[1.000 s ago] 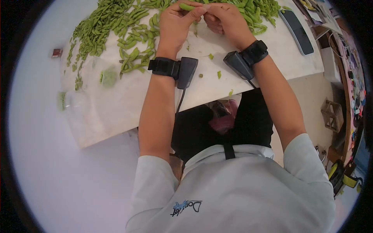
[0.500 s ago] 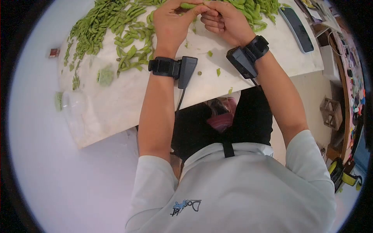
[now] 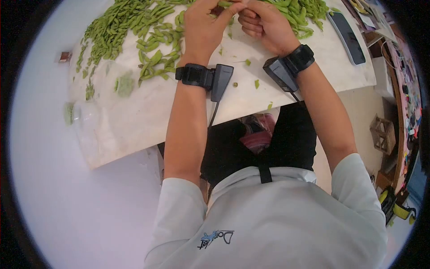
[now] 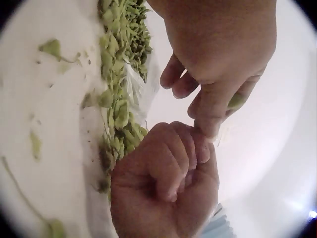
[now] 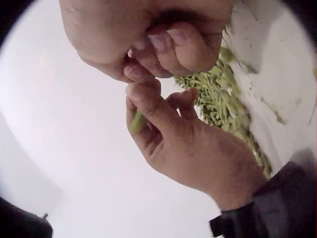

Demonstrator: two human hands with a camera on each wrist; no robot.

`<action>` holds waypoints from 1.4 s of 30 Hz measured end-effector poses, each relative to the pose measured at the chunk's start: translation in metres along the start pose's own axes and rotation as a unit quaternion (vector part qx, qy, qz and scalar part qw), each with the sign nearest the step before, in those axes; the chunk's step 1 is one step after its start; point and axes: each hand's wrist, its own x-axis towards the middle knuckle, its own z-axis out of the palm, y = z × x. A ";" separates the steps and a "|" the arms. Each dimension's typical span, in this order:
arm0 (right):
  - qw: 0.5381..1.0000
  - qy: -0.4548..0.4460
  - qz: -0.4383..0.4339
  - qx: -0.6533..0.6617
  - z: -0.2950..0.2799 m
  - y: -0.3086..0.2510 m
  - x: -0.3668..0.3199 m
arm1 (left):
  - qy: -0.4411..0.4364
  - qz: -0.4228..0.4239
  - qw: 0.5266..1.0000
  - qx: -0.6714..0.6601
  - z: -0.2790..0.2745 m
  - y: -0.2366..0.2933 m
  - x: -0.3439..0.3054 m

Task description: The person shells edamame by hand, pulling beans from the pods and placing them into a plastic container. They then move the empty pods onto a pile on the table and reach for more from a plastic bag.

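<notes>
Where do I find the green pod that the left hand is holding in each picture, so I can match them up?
Head: the green pod is at the top edge, near the middle, partly hidden.
Left wrist: the green pod peeks out right of centre.
Right wrist: the green pod shows a little left of centre.
Shared landmark: the left hand gripping it.

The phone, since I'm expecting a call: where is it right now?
In the head view, the phone lies at the upper right, on the table near its right edge, just right of a heap of green pods.
</notes>
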 end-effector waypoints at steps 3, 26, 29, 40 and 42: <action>0.984 0.047 -0.065 -0.159 0.001 0.002 0.001 | 0.039 -0.138 0.985 -0.093 0.009 -0.008 -0.007; 0.950 0.102 -0.110 -0.273 -0.006 0.012 0.014 | 0.011 -0.265 0.923 -0.278 0.020 -0.023 -0.008; 0.956 0.098 -0.081 -0.266 -0.003 0.008 0.012 | 0.013 -0.274 0.908 -0.316 0.018 -0.022 -0.007; 0.950 0.046 -0.108 -0.289 0.000 0.008 0.012 | 0.035 -0.258 0.925 -0.277 0.018 -0.020 -0.006; 0.945 0.056 -0.103 -0.304 -0.002 0.008 0.010 | 0.020 -0.250 0.929 -0.273 0.017 -0.023 -0.007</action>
